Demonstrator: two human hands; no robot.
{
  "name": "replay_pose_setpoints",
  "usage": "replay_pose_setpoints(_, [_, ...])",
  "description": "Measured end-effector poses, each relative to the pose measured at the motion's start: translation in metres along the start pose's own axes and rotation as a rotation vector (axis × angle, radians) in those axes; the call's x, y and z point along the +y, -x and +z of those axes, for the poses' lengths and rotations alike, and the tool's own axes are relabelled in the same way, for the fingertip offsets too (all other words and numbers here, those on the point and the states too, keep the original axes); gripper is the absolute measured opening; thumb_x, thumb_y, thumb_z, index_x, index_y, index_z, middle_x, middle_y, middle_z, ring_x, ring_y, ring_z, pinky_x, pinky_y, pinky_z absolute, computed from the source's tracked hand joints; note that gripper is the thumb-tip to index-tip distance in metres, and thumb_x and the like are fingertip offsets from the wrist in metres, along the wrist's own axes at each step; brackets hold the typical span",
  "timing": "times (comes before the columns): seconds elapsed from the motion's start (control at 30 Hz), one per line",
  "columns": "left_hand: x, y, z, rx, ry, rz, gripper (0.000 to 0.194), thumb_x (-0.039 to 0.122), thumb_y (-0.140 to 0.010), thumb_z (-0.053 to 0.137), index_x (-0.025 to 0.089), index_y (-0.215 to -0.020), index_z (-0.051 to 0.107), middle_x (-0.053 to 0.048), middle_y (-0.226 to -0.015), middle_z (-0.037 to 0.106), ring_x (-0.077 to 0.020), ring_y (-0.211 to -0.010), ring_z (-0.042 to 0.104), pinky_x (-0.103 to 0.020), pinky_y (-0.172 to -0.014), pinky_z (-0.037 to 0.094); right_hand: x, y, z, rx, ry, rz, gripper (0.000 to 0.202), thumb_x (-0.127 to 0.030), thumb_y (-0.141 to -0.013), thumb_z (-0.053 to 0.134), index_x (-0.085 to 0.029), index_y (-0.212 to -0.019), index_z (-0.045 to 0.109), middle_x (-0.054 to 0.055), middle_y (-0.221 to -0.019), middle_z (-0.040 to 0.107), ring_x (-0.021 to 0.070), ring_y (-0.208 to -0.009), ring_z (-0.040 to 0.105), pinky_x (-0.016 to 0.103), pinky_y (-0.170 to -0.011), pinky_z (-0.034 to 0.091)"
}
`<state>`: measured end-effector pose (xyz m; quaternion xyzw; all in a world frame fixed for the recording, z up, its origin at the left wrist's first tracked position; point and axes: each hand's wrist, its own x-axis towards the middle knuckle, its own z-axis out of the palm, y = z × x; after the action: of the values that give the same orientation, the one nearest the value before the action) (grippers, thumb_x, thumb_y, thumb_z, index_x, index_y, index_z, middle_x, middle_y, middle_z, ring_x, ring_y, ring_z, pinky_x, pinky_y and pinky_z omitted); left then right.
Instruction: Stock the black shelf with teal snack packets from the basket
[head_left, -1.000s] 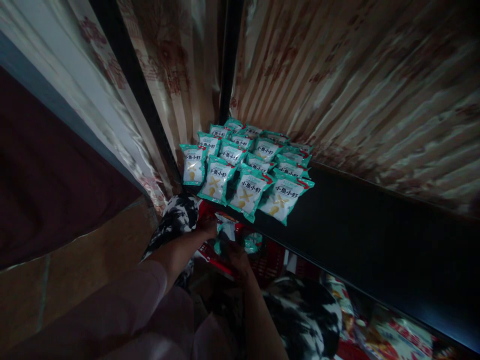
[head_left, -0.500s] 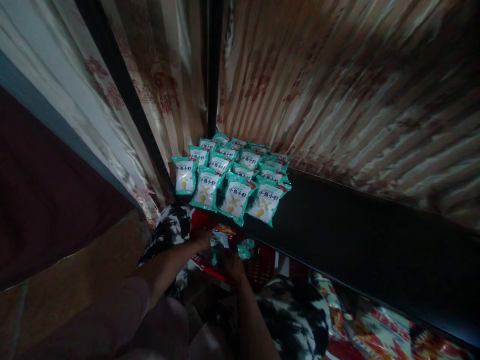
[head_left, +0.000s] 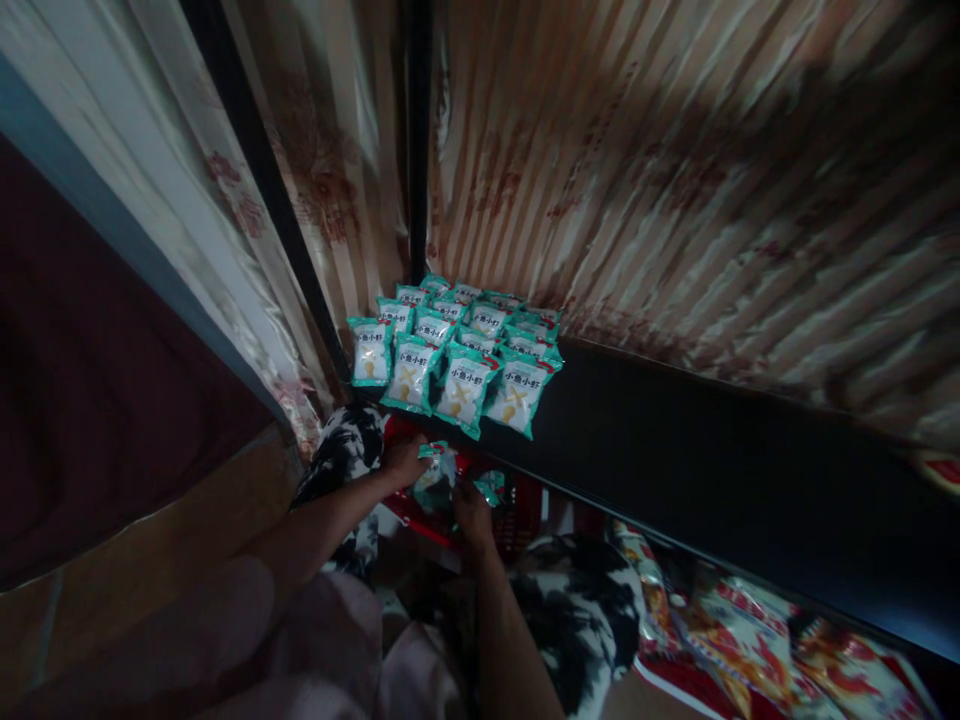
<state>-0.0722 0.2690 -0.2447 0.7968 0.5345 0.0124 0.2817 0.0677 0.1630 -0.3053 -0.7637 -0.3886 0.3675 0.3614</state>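
Observation:
Rows of teal and white snack packets [head_left: 460,388] stand upright at the left end of a black shelf [head_left: 675,440]. Below its front edge, over a red basket [head_left: 528,515], my left hand [head_left: 405,462] is closed on the upper left of a teal and white packet [head_left: 433,468]. My right hand [head_left: 471,512] is at that packet's right side, its fingers closed against it and partly hidden in the dark. Another teal packet [head_left: 490,487] lies in the basket just right of my right hand.
Larger red and white snack bags [head_left: 742,630] lie below the shelf at the lower right. A patterned curtain [head_left: 600,180] hangs behind the shelf, with black posts [head_left: 418,150] at the corner. My knees in black and white cloth [head_left: 581,610] flank the basket.
The packet between my hands has come up slightly and its front shows more. My left hand has moved up a little; the view has shifted slightly.

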Motion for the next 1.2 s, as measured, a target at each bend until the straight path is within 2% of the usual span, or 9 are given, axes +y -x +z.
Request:
replay_pose_setpoints(0.23, [0.011,0.008,-0.008,0.019,0.088,0.215,0.034,0.029,-0.080,0.059,0.023,-0.113,0.054,-0.003,-0.114,0.063,-0.0188,-0.105,0.058,-0.026,-0.092,0.043,-0.002,0.005,-0.001,0.014,-0.064,-0.024,0.050,-0.039,-0.075,0.048,-0.017,-0.119,0.059,0.011,-0.117,0.064,0.0226,-0.110,0.059,0.035,-0.091,0.046])
replay_pose_setpoints(0.4, [0.019,0.012,-0.013,0.012,0.132,0.314,0.031,0.029,-0.081,0.058,0.022,-0.111,0.057,-0.002,-0.113,0.064,-0.0191,-0.104,0.059,-0.027,-0.092,0.042,-0.008,0.009,-0.009,0.016,-0.072,-0.028,0.064,-0.045,-0.072,0.051,-0.011,-0.126,0.052,0.015,-0.123,0.060,0.0259,-0.114,0.057,0.039,-0.095,0.044])
replay_pose_setpoints(0.57, [0.020,0.020,-0.023,-0.009,0.180,0.385,0.033,0.026,-0.080,0.059,0.023,-0.113,0.058,-0.001,-0.116,0.063,-0.0184,-0.107,0.057,-0.026,-0.095,0.041,-0.018,0.015,-0.020,-0.018,-0.093,-0.113,0.071,-0.046,-0.067,0.057,-0.012,-0.129,0.050,0.015,-0.127,0.057,0.0264,-0.116,0.054,0.040,-0.098,0.041])
replay_pose_setpoints(0.73, [0.019,0.025,-0.035,-0.034,0.251,0.401,0.033,0.026,-0.078,0.060,0.022,-0.111,0.060,-0.002,-0.113,0.065,-0.0193,-0.104,0.059,-0.027,-0.093,0.042,-0.027,0.022,-0.027,-0.031,-0.146,-0.127,0.071,-0.045,-0.064,0.061,-0.015,-0.128,0.051,0.013,-0.126,0.058,0.0271,-0.115,0.054,0.042,-0.098,0.040])
replay_pose_setpoints(0.9, [0.021,0.026,-0.042,-0.006,0.378,0.446,0.030,0.030,-0.079,0.060,0.017,-0.106,0.062,-0.004,-0.104,0.067,-0.0186,-0.094,0.061,-0.026,-0.085,0.046,-0.044,0.034,-0.036,-0.102,-0.179,-0.138,0.062,-0.047,-0.069,0.059,-0.015,-0.122,0.057,0.012,-0.121,0.062,0.0275,-0.114,0.055,0.042,-0.098,0.040])
replay_pose_setpoints(1.03, [0.022,0.028,-0.043,0.004,0.507,0.354,0.038,0.033,-0.078,0.063,0.016,-0.112,0.059,-0.006,-0.108,0.065,-0.0191,-0.097,0.061,-0.026,-0.085,0.047,-0.056,0.044,-0.045,-0.137,-0.266,-0.118,0.063,-0.050,-0.071,0.059,-0.015,-0.123,0.055,0.011,-0.119,0.063,0.0273,-0.109,0.058,0.039,-0.094,0.044])
replay_pose_setpoints(1.2, [0.023,0.035,-0.040,0.030,0.692,0.277,0.047,0.031,-0.077,0.066,0.016,-0.120,0.053,-0.009,-0.121,0.059,-0.0213,-0.108,0.057,-0.029,-0.091,0.045,-0.060,0.053,-0.051,-0.135,-0.318,-0.066,0.065,-0.053,-0.070,0.061,-0.015,-0.123,0.055,0.010,-0.111,0.067,0.0275,-0.101,0.062,0.038,-0.086,0.049])
